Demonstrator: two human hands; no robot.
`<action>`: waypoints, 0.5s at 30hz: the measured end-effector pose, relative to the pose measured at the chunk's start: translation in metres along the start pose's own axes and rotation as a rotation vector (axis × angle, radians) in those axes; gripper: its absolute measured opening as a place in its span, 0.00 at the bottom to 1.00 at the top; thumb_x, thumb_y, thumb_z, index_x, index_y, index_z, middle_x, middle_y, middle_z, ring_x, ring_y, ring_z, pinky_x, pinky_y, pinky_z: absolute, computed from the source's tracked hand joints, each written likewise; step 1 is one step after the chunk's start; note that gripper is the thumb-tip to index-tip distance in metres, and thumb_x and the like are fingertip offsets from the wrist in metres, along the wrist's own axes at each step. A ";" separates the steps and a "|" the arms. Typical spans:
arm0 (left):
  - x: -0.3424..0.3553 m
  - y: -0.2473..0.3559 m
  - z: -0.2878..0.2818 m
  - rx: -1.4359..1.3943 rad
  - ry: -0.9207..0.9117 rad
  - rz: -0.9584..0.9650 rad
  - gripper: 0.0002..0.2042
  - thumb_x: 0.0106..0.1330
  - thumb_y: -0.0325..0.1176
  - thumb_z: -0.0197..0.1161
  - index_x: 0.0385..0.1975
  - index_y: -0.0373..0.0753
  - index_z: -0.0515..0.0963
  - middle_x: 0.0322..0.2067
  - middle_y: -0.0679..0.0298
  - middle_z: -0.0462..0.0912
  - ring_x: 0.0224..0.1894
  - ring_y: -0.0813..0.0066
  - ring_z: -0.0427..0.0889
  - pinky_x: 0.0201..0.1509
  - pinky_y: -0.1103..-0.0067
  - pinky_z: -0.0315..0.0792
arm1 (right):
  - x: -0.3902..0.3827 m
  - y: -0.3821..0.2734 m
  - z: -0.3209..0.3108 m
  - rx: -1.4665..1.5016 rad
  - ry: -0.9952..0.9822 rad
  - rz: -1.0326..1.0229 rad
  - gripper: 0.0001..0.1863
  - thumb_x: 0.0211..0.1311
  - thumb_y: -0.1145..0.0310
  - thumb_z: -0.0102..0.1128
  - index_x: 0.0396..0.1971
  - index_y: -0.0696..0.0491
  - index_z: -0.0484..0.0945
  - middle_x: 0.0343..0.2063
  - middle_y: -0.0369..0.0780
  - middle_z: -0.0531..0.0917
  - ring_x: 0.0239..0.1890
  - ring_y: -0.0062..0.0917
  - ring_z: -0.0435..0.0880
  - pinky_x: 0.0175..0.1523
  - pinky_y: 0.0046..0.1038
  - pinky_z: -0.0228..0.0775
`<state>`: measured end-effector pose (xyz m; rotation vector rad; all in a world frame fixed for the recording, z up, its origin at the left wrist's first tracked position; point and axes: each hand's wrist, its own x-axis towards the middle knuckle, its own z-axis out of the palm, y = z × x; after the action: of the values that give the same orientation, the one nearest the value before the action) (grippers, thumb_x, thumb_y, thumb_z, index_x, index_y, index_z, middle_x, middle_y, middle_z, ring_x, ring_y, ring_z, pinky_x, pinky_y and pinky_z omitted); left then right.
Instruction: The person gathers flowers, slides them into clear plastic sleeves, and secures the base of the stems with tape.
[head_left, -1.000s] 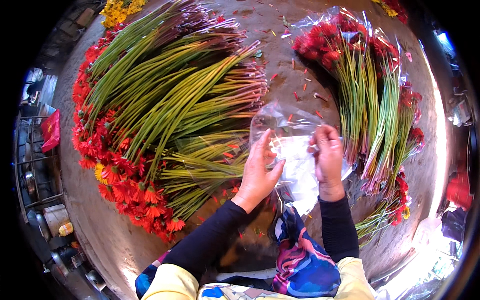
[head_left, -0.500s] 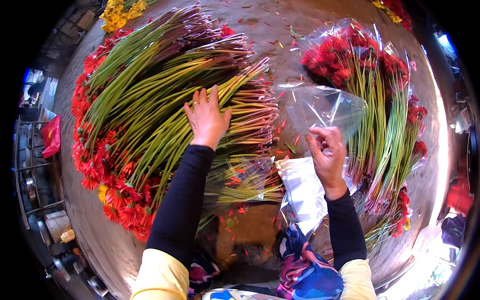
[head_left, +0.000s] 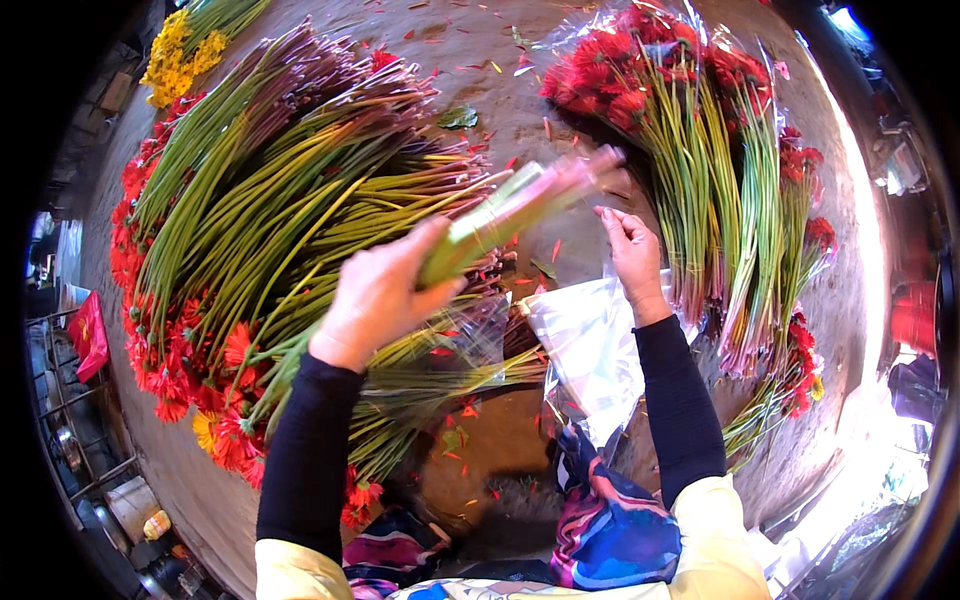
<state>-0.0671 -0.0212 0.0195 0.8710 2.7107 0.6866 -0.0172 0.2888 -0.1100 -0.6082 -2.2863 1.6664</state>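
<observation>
My left hand (head_left: 385, 285) is closed around a bunch of flower stems (head_left: 520, 205), lifted over the pile and pointing up to the right. Motion blurs the cut ends of this bunch. Beside them my right hand (head_left: 632, 255) has its thumb and fingertips pinched together; what is between them, if anything, I cannot make out. Under my left hand spreads a big pile of long green stems (head_left: 290, 190), with red gerbera heads (head_left: 150, 340) along its left side. Clear plastic sleeves (head_left: 590, 345) lie stacked below my right hand.
Wrapped bunches of red gerberas (head_left: 700, 170) lie to the right, heads away from me. Yellow flowers (head_left: 180, 60) are at the far left. A transparent sheet (head_left: 470, 345) covers stems near me. Petals and a green leaf (head_left: 458, 117) litter the floor. Metal racks stand at the left edge.
My left hand has gone from lying spread on the pile to gripping a raised bunch. My right hand has moved slightly up and left; the clear sleeve it held no longer shows plainly.
</observation>
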 end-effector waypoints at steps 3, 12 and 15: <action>-0.015 0.007 0.029 0.085 -0.158 0.047 0.31 0.56 0.45 0.65 0.60 0.46 0.65 0.38 0.53 0.81 0.36 0.54 0.81 0.38 0.65 0.74 | -0.007 -0.007 -0.009 0.267 -0.012 0.201 0.13 0.65 0.64 0.58 0.41 0.59 0.82 0.30 0.32 0.79 0.26 0.13 0.70 0.34 0.17 0.64; -0.007 0.024 0.077 0.100 -0.298 0.044 0.30 0.58 0.48 0.63 0.59 0.42 0.65 0.32 0.53 0.81 0.34 0.55 0.80 0.37 0.65 0.72 | -0.051 -0.053 -0.020 -0.385 -0.088 -0.567 0.13 0.57 0.68 0.63 0.43 0.48 0.83 0.24 0.34 0.73 0.26 0.22 0.74 0.33 0.24 0.68; 0.011 0.050 0.067 -0.013 -0.268 0.042 0.27 0.58 0.48 0.64 0.52 0.38 0.71 0.27 0.49 0.80 0.31 0.51 0.80 0.36 0.64 0.73 | -0.071 -0.060 -0.011 -0.386 -0.102 -0.718 0.16 0.53 0.69 0.66 0.44 0.44 0.82 0.23 0.34 0.72 0.26 0.26 0.74 0.31 0.26 0.69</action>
<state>-0.0289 0.0453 -0.0144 0.9451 2.4547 0.5513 0.0392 0.2496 -0.0467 0.2401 -2.4832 0.9441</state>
